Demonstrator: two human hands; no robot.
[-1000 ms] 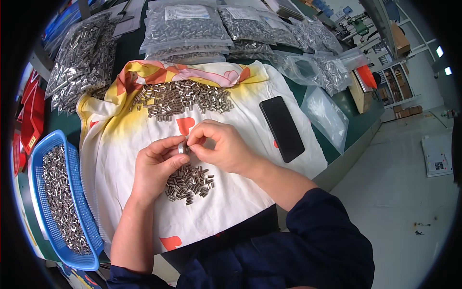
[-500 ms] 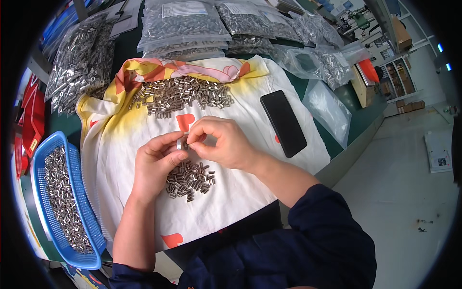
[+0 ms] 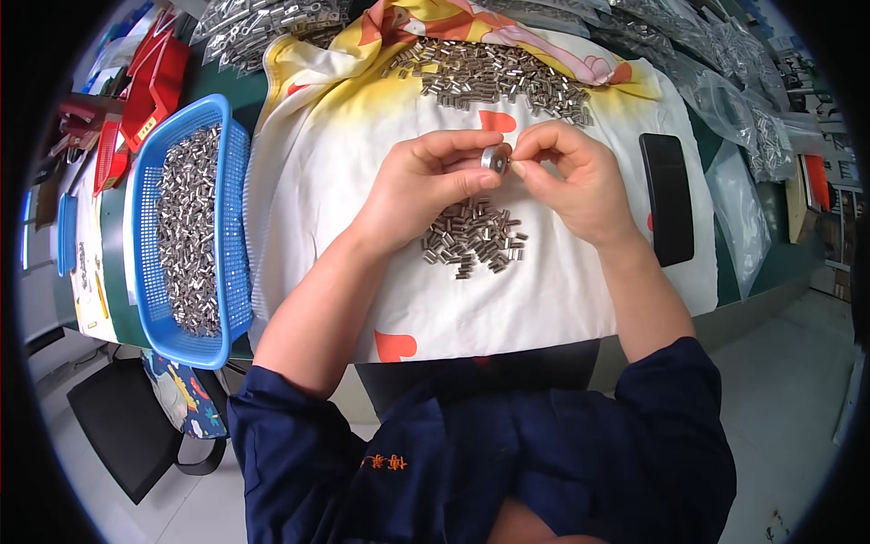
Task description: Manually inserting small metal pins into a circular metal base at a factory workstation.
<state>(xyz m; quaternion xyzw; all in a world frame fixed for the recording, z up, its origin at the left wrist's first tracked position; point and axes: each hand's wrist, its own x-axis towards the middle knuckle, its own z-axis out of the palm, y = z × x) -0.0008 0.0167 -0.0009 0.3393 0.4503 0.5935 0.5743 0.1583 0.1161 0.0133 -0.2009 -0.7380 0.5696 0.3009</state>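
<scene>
A worker in a dark blue top sits at a cloth-covered bench. One blue mesh basket, full of small metal sleeves, sits left of the white cloth, its long side nearly touching the cloth's left edge. On the cloth, the left hand pinches a small round metal piece between thumb and fingertips, while the right hand meets it, thumb and forefinger closed on the same piece. Directly below the hands lies one small loose pile of sleeves; a larger heap spreads across the cloth's far side. Bare cloth remains open around the small pile and toward the near edge. One black phone lies by the cloth's right edge. Compared with half a second earlier, the hands keep the same pinched pose above the pile.
</scene>
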